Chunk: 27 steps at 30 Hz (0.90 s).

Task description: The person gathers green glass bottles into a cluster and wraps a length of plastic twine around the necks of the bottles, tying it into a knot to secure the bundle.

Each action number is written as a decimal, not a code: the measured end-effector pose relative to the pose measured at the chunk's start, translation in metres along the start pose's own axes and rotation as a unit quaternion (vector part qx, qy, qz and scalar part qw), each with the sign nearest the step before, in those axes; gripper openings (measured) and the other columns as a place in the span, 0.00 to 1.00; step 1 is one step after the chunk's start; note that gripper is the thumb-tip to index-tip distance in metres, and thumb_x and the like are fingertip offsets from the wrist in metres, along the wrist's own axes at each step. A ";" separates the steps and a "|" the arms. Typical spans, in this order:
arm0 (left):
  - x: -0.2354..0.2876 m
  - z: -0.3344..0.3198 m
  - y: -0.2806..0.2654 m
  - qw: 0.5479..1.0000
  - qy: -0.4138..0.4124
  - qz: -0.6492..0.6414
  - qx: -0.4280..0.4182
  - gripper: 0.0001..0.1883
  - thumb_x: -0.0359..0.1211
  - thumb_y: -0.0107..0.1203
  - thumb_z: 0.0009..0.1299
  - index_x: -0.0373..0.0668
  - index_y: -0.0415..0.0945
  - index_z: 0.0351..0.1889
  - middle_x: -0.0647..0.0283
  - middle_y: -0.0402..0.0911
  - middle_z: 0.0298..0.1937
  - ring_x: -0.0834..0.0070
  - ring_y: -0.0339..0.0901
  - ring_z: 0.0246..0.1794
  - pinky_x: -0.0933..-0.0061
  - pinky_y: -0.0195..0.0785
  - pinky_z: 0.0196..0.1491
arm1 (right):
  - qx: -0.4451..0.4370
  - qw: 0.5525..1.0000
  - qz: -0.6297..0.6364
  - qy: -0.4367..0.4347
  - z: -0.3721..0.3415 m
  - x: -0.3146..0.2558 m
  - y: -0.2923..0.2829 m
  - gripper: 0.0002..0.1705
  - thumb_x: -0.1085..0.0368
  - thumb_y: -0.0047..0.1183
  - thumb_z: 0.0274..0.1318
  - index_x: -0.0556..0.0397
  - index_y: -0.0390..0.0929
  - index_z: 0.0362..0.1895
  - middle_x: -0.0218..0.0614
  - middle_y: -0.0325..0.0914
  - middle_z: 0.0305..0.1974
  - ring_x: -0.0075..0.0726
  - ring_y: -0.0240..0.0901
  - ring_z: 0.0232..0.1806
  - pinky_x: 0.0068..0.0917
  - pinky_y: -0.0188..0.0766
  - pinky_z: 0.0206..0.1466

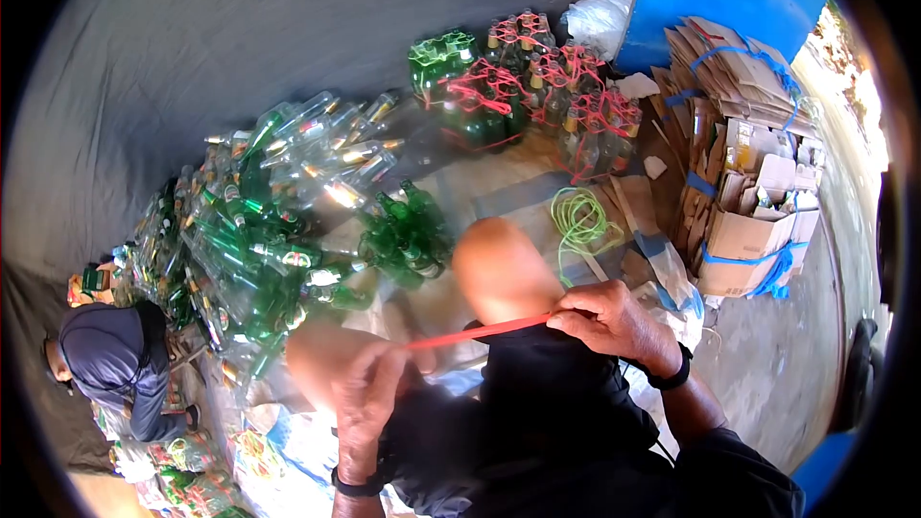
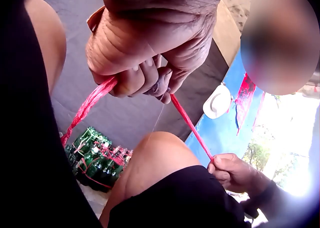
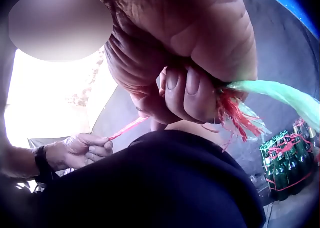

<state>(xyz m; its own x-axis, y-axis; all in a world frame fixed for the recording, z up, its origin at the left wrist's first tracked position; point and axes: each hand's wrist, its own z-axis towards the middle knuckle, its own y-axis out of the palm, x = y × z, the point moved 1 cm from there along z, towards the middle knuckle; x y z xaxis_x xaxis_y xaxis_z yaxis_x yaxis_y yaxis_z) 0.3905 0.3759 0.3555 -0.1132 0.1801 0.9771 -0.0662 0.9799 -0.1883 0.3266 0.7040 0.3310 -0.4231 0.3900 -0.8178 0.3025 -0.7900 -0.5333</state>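
A red plastic string (image 1: 480,331) is stretched between the two hands above the person's knees. My left hand (image 1: 369,388) pinches one end of that span, and in the left wrist view more red string (image 2: 87,108) hangs out past the curled fingers. The right hand (image 1: 609,317) grips the other end. From its fist, in the right wrist view, stick out a frayed red tip (image 3: 237,115) and a pale green string (image 3: 280,93). A loose coil of green string (image 1: 580,221) lies on the ground beyond the right hand.
Loose glass bottles (image 1: 259,240) are heaped on the left. String-tied bottle bundles (image 1: 480,96) stand at the back. Flattened cardboard (image 1: 758,182), bound with blue straps, is stacked at the right. Another person (image 1: 115,364) bends over at the far left.
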 end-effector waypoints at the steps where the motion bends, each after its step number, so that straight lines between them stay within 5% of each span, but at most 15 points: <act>1: -0.002 0.002 -0.002 1.000 0.005 0.019 0.007 0.05 0.27 0.59 0.78 0.36 0.82 0.47 0.70 0.83 0.34 0.85 0.76 0.32 0.82 0.69 0.35 | 0.003 1.000 0.000 0.003 -0.001 0.000 -0.002 0.11 0.64 0.64 0.63 0.57 0.81 0.31 0.43 0.79 0.26 0.50 0.77 0.26 0.37 0.69 0.29; 8: 0.018 0.011 0.000 0.998 0.035 0.049 0.013 0.05 0.27 0.61 0.77 0.34 0.83 0.44 0.67 0.85 0.38 0.82 0.79 0.38 0.79 0.73 0.42 | 0.006 1.000 -0.002 0.011 -0.003 0.000 -0.016 0.10 0.64 0.64 0.63 0.57 0.83 0.32 0.43 0.81 0.27 0.49 0.80 0.28 0.37 0.72 0.31; 11: 0.036 0.019 0.007 0.969 0.154 0.182 0.068 0.10 0.32 0.66 0.70 0.33 0.84 0.31 0.63 0.81 0.27 0.75 0.74 0.27 0.73 0.65 0.34 | 0.006 1.000 0.001 0.014 -0.006 0.003 -0.016 0.09 0.64 0.63 0.63 0.57 0.83 0.32 0.43 0.81 0.27 0.49 0.81 0.29 0.37 0.72 0.31; 14: 0.022 0.029 -0.009 0.934 0.224 0.273 0.051 0.09 0.31 0.65 0.70 0.33 0.84 0.32 0.63 0.82 0.28 0.75 0.74 0.28 0.74 0.65 0.34 | 0.010 1.000 0.010 0.019 -0.010 0.006 -0.015 0.10 0.64 0.64 0.63 0.58 0.83 0.32 0.44 0.81 0.27 0.49 0.81 0.29 0.38 0.73 0.32; 19: 0.016 0.032 -0.020 0.929 0.212 0.298 0.055 0.08 0.30 0.64 0.72 0.33 0.84 0.36 0.64 0.83 0.30 0.78 0.74 0.29 0.74 0.65 0.35 | 0.017 0.999 0.016 0.031 -0.015 0.006 -0.020 0.10 0.65 0.64 0.63 0.59 0.83 0.32 0.45 0.80 0.26 0.51 0.80 0.29 0.37 0.72 0.31; 25: 0.019 0.038 -0.017 0.966 0.108 0.209 0.103 0.09 0.31 0.59 0.77 0.33 0.81 0.39 0.73 0.76 0.31 0.88 0.66 0.31 0.81 0.58 0.33 | 0.044 0.992 0.002 0.122 -0.010 -0.003 -0.034 0.11 0.65 0.63 0.64 0.62 0.82 0.33 0.43 0.75 0.22 0.34 0.74 0.24 0.32 0.69 0.29; 26: 0.020 0.041 -0.017 0.927 0.188 0.315 0.077 0.08 0.31 0.59 0.77 0.33 0.81 0.39 0.75 0.75 0.30 0.89 0.63 0.30 0.82 0.55 0.32 | 0.063 0.991 0.012 0.119 -0.009 0.000 -0.034 0.11 0.65 0.62 0.65 0.62 0.82 0.33 0.41 0.75 0.22 0.30 0.74 0.24 0.31 0.69 0.29; 27: 0.019 0.044 -0.017 0.961 0.114 0.238 0.081 0.08 0.31 0.59 0.77 0.34 0.81 0.39 0.76 0.74 0.30 0.90 0.62 0.29 0.82 0.53 0.31 | 0.075 0.990 0.002 0.120 -0.006 -0.001 -0.035 0.11 0.65 0.62 0.65 0.62 0.82 0.34 0.40 0.75 0.22 0.28 0.73 0.24 0.30 0.69 0.29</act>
<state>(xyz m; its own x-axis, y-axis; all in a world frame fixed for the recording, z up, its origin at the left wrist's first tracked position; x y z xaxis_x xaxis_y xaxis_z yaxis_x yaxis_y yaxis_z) 0.3456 0.3594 0.3733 0.0498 0.6366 0.7696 -0.2167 0.7590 -0.6139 0.3220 0.7346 0.3496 -0.2017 0.4742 -0.8570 0.1662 -0.8457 -0.5071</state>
